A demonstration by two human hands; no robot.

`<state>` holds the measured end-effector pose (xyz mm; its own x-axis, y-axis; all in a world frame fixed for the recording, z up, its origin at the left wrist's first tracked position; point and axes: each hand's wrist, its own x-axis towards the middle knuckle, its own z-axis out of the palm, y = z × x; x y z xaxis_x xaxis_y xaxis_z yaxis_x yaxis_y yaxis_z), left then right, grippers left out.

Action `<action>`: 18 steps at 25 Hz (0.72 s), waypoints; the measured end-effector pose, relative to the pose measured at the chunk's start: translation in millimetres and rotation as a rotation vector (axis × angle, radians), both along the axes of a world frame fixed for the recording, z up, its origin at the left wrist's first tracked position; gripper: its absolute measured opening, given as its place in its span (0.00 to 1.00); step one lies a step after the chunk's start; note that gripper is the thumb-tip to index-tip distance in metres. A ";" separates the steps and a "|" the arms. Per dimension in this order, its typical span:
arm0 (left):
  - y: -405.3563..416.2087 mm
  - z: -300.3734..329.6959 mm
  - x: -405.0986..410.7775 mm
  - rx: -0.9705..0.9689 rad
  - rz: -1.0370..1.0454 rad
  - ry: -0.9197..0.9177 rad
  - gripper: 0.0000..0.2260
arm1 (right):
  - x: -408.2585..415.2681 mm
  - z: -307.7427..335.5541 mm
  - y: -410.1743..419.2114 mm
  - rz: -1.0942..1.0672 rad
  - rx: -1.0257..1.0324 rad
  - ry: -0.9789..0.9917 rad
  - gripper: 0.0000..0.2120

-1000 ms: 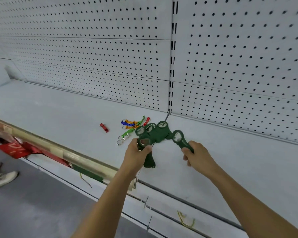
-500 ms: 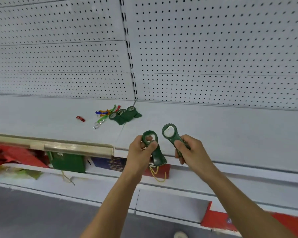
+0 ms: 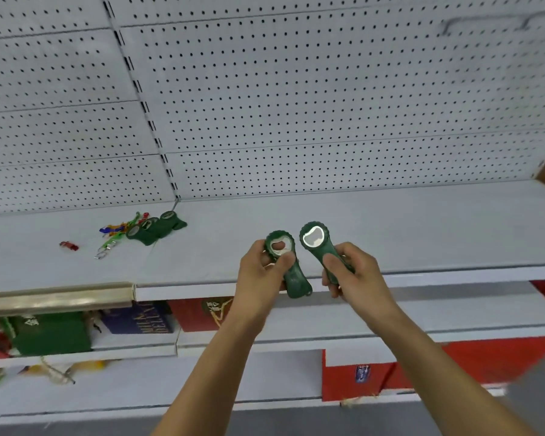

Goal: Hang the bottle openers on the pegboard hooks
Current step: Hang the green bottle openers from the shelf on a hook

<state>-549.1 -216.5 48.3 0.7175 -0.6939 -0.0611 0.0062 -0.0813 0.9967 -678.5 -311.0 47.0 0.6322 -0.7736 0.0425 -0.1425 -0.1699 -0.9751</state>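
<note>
Openers (image 3: 288, 265) raised since, handles grip-hidden.

The pegboard (image 3: 296, 89) stands at the far edge of the shelf (image 3: 390, 228). A pile of bottle openers (image 3: 155, 228) lies on the shelf at far left. Two openers are held nearer, side by side: one in the left hand (image 3: 258, 275), one in the right hand (image 3: 356, 275).

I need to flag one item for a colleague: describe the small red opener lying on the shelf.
Follow the white shelf below the pegboard leftward, past the green openers and coloured keychain pile. The red opener lies alone, left of that pile, touching nothing.
</note>
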 end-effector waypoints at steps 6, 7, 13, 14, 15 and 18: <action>-69.3 9.8 -106.3 -0.046 -0.057 0.011 0.08 | -116.5 12.6 -64.9 -0.098 -0.035 -0.099 0.06; -79.5 11.3 -124.0 -0.050 -0.070 0.012 0.08 | -134.2 13.8 -75.4 -0.110 -0.033 -0.110 0.06; -158.3 22.7 -245.1 -0.104 -0.107 0.016 0.07 | -255.8 23.9 -153.1 -0.115 -0.036 -0.134 0.06; -168.9 24.6 -259.9 -0.111 -0.107 0.017 0.07 | -271.1 25.8 -164.6 -0.117 -0.040 -0.129 0.06; -178.5 26.8 -272.4 -0.118 -0.105 0.020 0.07 | -283.7 28.3 -175.2 -0.123 -0.040 -0.126 0.06; -210.7 36.7 -308.3 -0.137 -0.092 0.037 0.11 | -317.2 41.1 -209.2 -0.144 -0.052 -0.137 0.05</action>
<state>-857.5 -427.3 85.1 0.6494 -0.7604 0.0134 0.0421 0.0535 0.9977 -995.7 -520.2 88.2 0.5005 -0.8503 0.1627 -0.0353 -0.2078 -0.9775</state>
